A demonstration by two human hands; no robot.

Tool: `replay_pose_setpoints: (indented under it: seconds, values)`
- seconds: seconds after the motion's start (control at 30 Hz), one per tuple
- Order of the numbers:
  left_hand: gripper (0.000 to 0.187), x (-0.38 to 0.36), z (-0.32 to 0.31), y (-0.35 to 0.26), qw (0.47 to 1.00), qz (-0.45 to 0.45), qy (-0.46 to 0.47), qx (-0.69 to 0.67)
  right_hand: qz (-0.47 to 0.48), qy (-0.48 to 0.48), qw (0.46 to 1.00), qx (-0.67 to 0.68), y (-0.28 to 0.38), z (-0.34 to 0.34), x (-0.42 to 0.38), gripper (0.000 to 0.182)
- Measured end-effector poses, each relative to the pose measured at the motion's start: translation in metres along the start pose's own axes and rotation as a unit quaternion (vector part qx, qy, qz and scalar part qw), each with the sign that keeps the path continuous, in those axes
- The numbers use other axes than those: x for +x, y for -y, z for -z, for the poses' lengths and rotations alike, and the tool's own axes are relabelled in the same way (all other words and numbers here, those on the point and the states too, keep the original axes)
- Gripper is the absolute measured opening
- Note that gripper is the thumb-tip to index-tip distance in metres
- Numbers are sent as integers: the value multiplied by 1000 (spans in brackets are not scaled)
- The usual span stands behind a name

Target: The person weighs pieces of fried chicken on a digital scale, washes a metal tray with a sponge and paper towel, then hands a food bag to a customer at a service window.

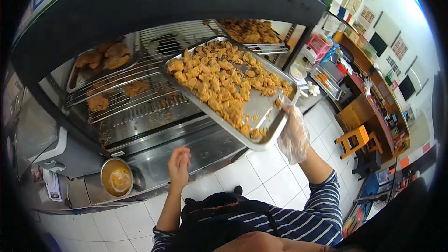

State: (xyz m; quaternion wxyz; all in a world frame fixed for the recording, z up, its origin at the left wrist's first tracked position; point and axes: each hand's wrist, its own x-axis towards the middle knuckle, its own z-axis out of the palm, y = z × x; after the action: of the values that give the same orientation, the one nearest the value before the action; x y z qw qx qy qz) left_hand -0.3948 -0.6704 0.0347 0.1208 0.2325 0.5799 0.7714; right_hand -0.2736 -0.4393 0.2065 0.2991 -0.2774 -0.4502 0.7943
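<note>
A metal tray (264, 104) loaded with pieces of fried chicken (212, 77) sticks out of the warming cabinet, its far end over the wire rack. In a clear plastic glove, my right hand (293, 130) grips the tray's near right corner. A few crumbs and small pieces lie on the bare part near that hand. My left hand (178, 165) is ungloved and holds nothing, its fingers loosely bent. It hovers by the cabinet's steel front ledge, apart from the tray.
Larger fried pieces (116, 56) fill another tray at the cabinet's left, and more lie on the wire rack (126, 95). A further loaded tray (249, 30) stands at the back. A metal pot (116, 177) sits at lower left. An orange stool (352, 141) is on the tiled floor.
</note>
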Motion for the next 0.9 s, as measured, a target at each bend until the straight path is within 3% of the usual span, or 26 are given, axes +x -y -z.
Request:
replay_pose_setpoints:
  seconds: [0.03,0.1,0.13,0.2,0.3,0.37,0.43,0.47,0.57,0.7,0.77,0.83,0.9]
  values:
    - [24,7,-17,-8,1000,5,7,0,1,12,1000,2,4,16,-6,33]
    - [45,17,-59,-26,988,-52,115,-87,-2,-26,1000,-15,16,47,-19,36]
    - [45,15,-81,-29,987,-47,125,-90,5,6,999,33,15,73,-17,38]
    - [62,13,-133,-26,961,28,195,-195,-11,-11,996,89,26,118,-22,39]
    - [65,-3,-213,0,914,59,311,-254,-24,-92,990,101,36,202,-29,35]
    - [66,-21,-256,37,894,114,342,-267,23,-140,985,102,42,237,-27,36]
    - [69,-38,-308,72,895,203,314,-244,75,-200,976,38,30,299,-12,33]
    - [70,-43,-334,86,854,259,310,-329,81,-223,971,35,31,318,-5,33]
    - [67,-46,-401,119,765,287,324,-477,127,-259,956,52,22,371,36,34]
    - [56,-15,-453,159,806,308,323,-389,160,-267,944,-111,-5,429,124,28]
    - [45,17,-479,188,827,367,283,-319,83,-279,946,-145,-12,442,178,29]
    - [32,48,-500,216,854,371,174,-321,134,-232,963,-12,-37,449,236,26]
    - [27,79,-516,263,860,369,75,-343,135,-197,971,-22,-53,459,293,28]
